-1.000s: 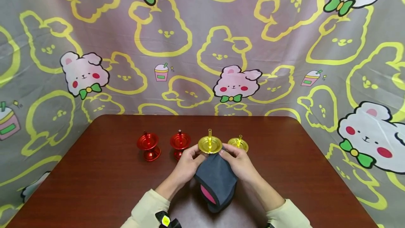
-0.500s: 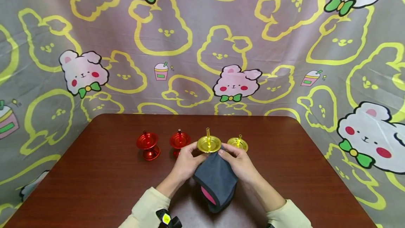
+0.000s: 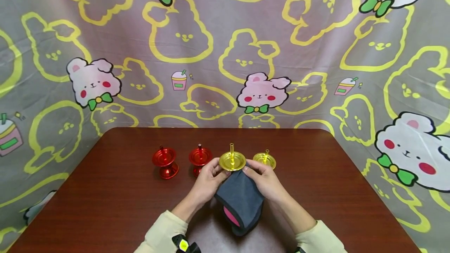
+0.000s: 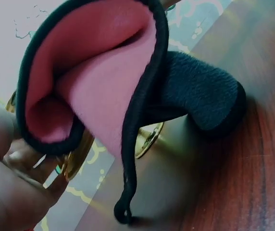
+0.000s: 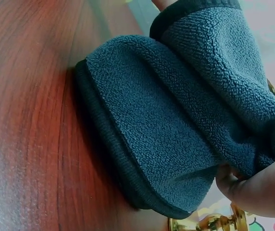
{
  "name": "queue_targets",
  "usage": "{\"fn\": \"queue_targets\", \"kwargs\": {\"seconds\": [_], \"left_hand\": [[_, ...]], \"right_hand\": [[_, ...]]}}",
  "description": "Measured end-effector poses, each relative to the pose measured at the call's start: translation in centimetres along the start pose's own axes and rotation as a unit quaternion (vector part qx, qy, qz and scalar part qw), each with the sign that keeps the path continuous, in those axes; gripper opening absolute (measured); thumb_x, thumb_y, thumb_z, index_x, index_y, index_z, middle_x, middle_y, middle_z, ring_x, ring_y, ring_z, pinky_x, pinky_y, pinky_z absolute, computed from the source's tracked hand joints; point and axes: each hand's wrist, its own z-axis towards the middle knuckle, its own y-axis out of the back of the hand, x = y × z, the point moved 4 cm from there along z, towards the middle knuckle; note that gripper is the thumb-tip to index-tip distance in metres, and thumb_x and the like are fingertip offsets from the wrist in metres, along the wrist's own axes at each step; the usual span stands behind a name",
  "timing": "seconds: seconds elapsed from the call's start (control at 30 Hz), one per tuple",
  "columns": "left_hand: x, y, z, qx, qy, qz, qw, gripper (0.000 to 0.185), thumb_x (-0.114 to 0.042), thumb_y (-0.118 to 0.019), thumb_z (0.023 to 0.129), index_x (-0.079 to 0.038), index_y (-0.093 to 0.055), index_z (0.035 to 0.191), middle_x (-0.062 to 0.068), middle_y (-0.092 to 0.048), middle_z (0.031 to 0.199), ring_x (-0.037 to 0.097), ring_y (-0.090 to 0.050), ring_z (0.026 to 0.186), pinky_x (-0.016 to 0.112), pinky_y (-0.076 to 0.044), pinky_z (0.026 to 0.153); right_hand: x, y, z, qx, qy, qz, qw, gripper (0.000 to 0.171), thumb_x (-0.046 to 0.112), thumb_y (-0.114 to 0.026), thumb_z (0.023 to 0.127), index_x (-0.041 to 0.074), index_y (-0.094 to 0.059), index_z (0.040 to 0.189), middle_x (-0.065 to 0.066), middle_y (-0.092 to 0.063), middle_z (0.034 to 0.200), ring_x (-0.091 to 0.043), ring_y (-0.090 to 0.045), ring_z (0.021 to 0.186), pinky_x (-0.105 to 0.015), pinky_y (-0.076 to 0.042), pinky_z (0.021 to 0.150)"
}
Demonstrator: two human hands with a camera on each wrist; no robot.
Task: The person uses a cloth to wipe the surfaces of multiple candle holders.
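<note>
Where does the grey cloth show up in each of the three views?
Head: the grey cloth hangs at lower centre, below the gold stand, between the left hand and the right hand.
Left wrist: it fills the upper centre, pink lining facing the camera.
Right wrist: its grey fleece side fills the centre and right.
Shared landmark: the red-brown table, also seen at and.

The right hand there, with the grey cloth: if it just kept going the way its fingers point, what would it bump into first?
Probably the raised gold stand: the right hand points up and inward at it, with the grey cloth bunched beneath. Depth is hard to judge.
</note>
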Motion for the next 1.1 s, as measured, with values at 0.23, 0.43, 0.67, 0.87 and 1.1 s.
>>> {"fn": "queue_targets", "kwargs": {"seconds": [0.23, 0.43, 0.67, 0.87, 1.1], "left_hand": [[-0.1, 0.1, -0.2, -0.036, -0.018, 0.052, 0.9978, 0.037, -0.001, -0.071, 0.090, 0.000, -0.062, 0.126, 0.014, -0.068, 0.117, 0.025, -0.063, 0.106, 0.032, -0.049, 0.092], [-0.2, 0.1, 0.0, -0.051, -0.033, 0.055, 0.9966, 0.039, 0.003, -0.072, 0.087, 0.000, -0.063, 0.124, 0.015, -0.069, 0.115, 0.025, -0.064, 0.104, 0.031, -0.050, 0.090], [-1.0, 0.5, 0.2, -0.083, -0.042, 0.053, 0.9943, 0.043, 0.002, -0.077, 0.085, 0.001, -0.062, 0.125, 0.015, -0.068, 0.116, 0.028, -0.063, 0.108, 0.030, -0.051, 0.088], [-2.1, 0.7, 0.5, -0.091, -0.057, 0.021, 0.9940, 0.045, 0.004, -0.076, 0.084, 0.003, -0.061, 0.126, 0.017, -0.068, 0.118, 0.027, -0.063, 0.111, 0.028, -0.051, 0.091], [-2.8, 0.5, 0.6, -0.094, -0.060, -0.048, 0.9926, 0.048, 0.007, -0.073, 0.086, 0.005, -0.057, 0.131, 0.018, -0.066, 0.122, 0.020, -0.063, 0.112, 0.029, -0.050, 0.095]], "right_hand": [[-0.1, 0.0, -0.4, -0.002, -0.021, 0.001, 1.000, 0.035, 0.009, -0.063, 0.099, -0.001, -0.063, 0.133, -0.013, -0.067, 0.123, -0.015, -0.062, 0.101, -0.028, -0.051, 0.083], [0.1, 0.1, -0.7, 0.016, -0.017, -0.004, 1.000, 0.038, 0.015, -0.065, 0.098, 0.002, -0.063, 0.135, -0.013, -0.066, 0.125, -0.018, -0.061, 0.107, -0.028, -0.050, 0.087], [0.2, 1.0, -1.3, 0.016, -0.002, -0.009, 1.000, 0.038, 0.019, -0.063, 0.100, 0.007, -0.061, 0.137, -0.011, -0.064, 0.109, -0.021, -0.063, 0.094, -0.031, -0.053, 0.078], [-0.2, 1.6, -1.9, -0.005, -0.034, 0.036, 0.999, 0.041, 0.018, -0.062, 0.100, 0.006, -0.057, 0.139, -0.010, -0.063, 0.104, -0.021, -0.065, 0.084, -0.032, -0.054, 0.071], [-1.2, 1.2, -2.1, 0.038, -0.054, 0.112, 0.991, 0.046, 0.019, -0.057, 0.103, -0.001, -0.046, 0.144, -0.005, -0.067, 0.105, -0.015, -0.067, 0.086, -0.030, -0.054, 0.074]]}}
